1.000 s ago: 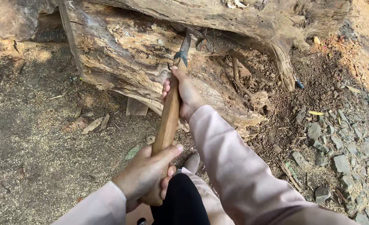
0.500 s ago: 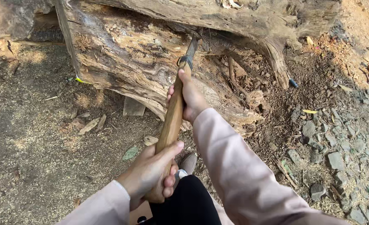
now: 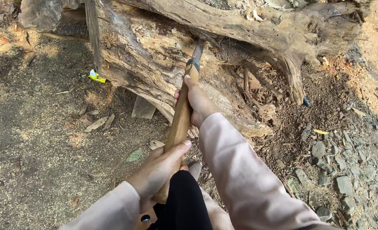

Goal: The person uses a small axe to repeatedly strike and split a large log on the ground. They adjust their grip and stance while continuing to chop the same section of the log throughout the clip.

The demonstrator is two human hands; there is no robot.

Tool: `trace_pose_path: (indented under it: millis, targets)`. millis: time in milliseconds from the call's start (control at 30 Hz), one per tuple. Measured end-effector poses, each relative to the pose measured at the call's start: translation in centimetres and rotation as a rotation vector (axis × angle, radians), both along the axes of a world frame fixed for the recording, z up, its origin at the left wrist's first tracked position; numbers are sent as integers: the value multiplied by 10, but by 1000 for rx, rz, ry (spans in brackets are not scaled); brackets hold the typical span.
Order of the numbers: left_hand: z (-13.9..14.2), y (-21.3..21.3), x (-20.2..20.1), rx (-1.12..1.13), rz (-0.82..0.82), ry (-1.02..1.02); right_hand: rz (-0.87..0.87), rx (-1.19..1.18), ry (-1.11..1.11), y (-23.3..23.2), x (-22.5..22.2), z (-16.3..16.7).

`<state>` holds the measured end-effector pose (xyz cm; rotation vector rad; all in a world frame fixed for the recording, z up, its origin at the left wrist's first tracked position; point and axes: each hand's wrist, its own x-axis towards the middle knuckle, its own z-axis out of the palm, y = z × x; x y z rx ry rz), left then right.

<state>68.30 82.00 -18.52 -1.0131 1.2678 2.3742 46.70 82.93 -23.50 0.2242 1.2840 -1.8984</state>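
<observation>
I hold a long tool with a wooden handle (image 3: 179,123) in both hands. My right hand (image 3: 197,102) grips the handle high up, close to the dark metal head (image 3: 196,57). My left hand (image 3: 159,170) is closed around the lower end of the handle, near my dark trouser leg (image 3: 182,204). The metal head rests against the rotting, splintered tree stump (image 3: 154,55) that fills the upper part of the view. How deep the head sits in the wood cannot be made out. Both sleeves are pale pink.
A thick root (image 3: 293,74) runs down to the ground at right. Grey stones (image 3: 342,170) litter the right side. Wood chips (image 3: 97,123), a flat wood piece (image 3: 143,107) and a yellow scrap (image 3: 96,76) lie on the sawdust-covered ground at left.
The view has drifted so the stump sits slightly lower and to the right. The tool head has shifted a little higher on the stump. Both hands keep their grip.
</observation>
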Motion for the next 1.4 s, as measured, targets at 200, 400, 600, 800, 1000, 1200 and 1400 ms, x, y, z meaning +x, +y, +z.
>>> trace_pose_path:
  millis: [200,400,600,800,1000,1200,1400]
  targets:
    - [5,11,-19,-150,-36,-26,-19,-10,44,17,-11,6]
    - [-14,13,-25,-102,-96,90,-126,54,-20,38,-11,11]
    - [1,4,-56,-391,-218,104,-122,-96,-96,31,-31,19]
    - [5,-24,-28,-107,-295,2,-247,113,-73,36,-10,18]
    - [-13,7,8,146,95,-6,41,175,84,5,14,-17]
    - [-13,-15,2,-43,0,53,55,179,203,-24,2,-22]
    - [-18,6,0,131,143,-55,57,280,205,-11,11,-7]
